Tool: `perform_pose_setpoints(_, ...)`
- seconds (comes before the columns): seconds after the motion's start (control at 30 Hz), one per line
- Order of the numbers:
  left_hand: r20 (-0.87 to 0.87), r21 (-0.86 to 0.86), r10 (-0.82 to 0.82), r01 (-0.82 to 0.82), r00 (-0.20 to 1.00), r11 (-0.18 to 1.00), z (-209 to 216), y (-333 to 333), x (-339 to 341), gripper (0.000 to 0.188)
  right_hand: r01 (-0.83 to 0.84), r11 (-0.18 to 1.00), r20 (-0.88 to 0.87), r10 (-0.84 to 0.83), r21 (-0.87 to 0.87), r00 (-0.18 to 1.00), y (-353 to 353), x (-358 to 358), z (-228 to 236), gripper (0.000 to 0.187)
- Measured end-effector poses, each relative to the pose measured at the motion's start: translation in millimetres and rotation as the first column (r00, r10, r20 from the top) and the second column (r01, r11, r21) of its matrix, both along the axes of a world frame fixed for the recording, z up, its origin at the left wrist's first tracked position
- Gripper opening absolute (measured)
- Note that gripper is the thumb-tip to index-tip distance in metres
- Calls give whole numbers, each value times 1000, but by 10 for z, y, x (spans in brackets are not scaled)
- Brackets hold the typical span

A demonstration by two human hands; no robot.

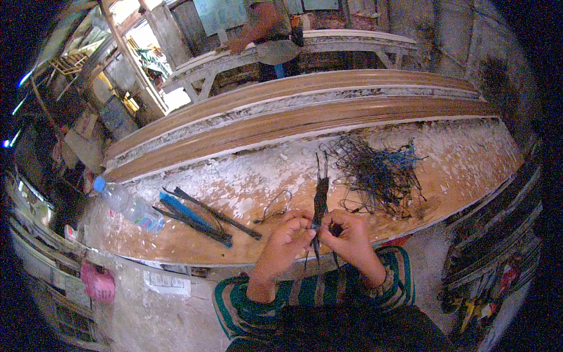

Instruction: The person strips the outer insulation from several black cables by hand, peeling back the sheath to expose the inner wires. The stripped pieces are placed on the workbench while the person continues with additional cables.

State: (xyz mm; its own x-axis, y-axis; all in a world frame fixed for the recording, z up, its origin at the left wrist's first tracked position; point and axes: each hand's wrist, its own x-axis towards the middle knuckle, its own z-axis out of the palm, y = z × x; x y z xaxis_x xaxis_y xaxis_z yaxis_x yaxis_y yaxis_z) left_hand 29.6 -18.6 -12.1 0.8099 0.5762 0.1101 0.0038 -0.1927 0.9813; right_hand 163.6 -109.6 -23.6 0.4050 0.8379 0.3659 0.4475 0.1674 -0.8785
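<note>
At the near edge of the white-flecked wooden worktop [469, 155], left hand [287, 240] and right hand [349, 234] narrowly pinch a slim black bundle [321, 198], apparently cord or fabric; rightward lies a tangled black-and-blue cord heap [381, 173].

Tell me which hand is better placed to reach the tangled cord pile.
Probably the right hand: the tangled cord pile lies ahead and to its right, while the left hand sits farther off. Both are at the dark bundle.
</note>
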Motion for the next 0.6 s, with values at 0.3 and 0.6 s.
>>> perform_pose_setpoints(0.3,72,-347,-79,99,994,933,-16,27,-42,19,-218,972,-328,178,-90,928,-33,68,81,8)
perform_pose_setpoints(0.6,126,-421,-121,163,985,892,-60,65,-53,18,-305,944,-454,221,-121,863,-53,79,123,13)
